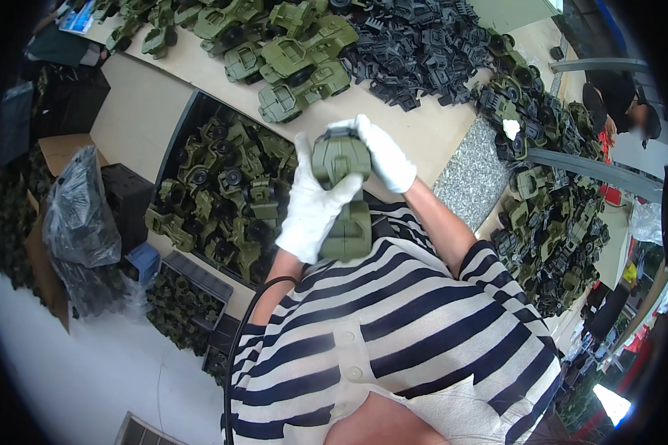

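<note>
An olive-green toy vehicle (341, 157) is held up in front of my chest. My left hand (309, 208), in a white glove, wraps its left side with the thumb across the near end. My right hand (384, 154), gloved too, presses its fingers on the far right end, where a dark strip shows at the edge. Just below, close to the striped shirt, is another green toy vehicle body (349, 233), partly hidden by my left hand. Whether it joins the held one, I cannot tell.
Green toy vehicles (293, 55) stand along the table's far side beside a heap of black plastic parts (416, 48). A dark bin (172, 152) of toy vehicles lies left; more pile up at right (545, 215). Another person (617, 104) is at far right.
</note>
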`<state>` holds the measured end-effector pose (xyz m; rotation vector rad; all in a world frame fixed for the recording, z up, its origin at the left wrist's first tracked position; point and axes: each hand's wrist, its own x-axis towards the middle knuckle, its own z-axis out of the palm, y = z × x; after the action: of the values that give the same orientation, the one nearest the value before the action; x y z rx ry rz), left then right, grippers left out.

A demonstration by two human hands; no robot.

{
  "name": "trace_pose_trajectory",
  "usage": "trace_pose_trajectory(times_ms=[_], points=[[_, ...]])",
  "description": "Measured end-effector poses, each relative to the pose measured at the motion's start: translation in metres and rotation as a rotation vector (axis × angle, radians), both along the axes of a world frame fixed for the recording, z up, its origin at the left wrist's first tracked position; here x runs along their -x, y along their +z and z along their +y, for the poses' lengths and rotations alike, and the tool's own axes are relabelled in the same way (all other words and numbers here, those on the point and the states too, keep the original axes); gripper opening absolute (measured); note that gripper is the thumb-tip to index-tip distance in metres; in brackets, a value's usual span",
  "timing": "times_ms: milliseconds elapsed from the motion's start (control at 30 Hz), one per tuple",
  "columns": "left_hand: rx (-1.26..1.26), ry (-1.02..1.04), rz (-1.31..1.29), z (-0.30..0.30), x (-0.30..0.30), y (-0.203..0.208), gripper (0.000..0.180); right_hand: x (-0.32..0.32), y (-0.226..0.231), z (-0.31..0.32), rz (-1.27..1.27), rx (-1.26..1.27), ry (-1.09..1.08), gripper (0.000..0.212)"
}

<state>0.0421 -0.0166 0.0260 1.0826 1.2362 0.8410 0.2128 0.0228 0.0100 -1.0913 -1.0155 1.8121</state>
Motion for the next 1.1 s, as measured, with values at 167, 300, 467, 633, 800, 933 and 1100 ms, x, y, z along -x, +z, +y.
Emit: trace_pose_trajectory(times_ms=[167, 300, 467, 633, 800, 933, 1100], points=[[-0.251, 0.078, -0.165, 0.011, 0.013, -0.015, 0.108, 0.023, -0.012, -0.004, -0.215, -0.266, -0.061, 0.051], [-0.385, 0.108, -0.132, 0.011, 0.019, -0.028, 0.095, 0.023, 0.005, -0.02, -0.389, -0.502, 0.002, 0.054], [-0.512, 0.14, 0.016, 0.014, 0.014, -0.026, 0.059, 0.028, -0.006, -0.021, -0.446, -0.772, -0.158, 0.051], [-0.506, 0.249, 0.125, 0.017, 0.028, -0.042, 0.045, 0.049, -0.012, -0.016, -0.487, -0.464, -0.102, 0.056], [-0.392, 0.534, 0.128, 0.03, 0.055, -0.036, 0.065, 0.058, -0.008, -0.005, -0.136, 0.021, 0.321, 0.066], [-0.21, 0.676, -0.058, 0.026, 0.085, -0.036, 0.061, 0.068, 0.028, 0.054, 0.022, 0.142, 0.463, 0.049], [0.055, 0.794, 0.044, -0.022, 0.136, -0.069, 0.031, 0.11, 0.181, 0.195, 0.46, 0.01, 0.118, 0.034]])
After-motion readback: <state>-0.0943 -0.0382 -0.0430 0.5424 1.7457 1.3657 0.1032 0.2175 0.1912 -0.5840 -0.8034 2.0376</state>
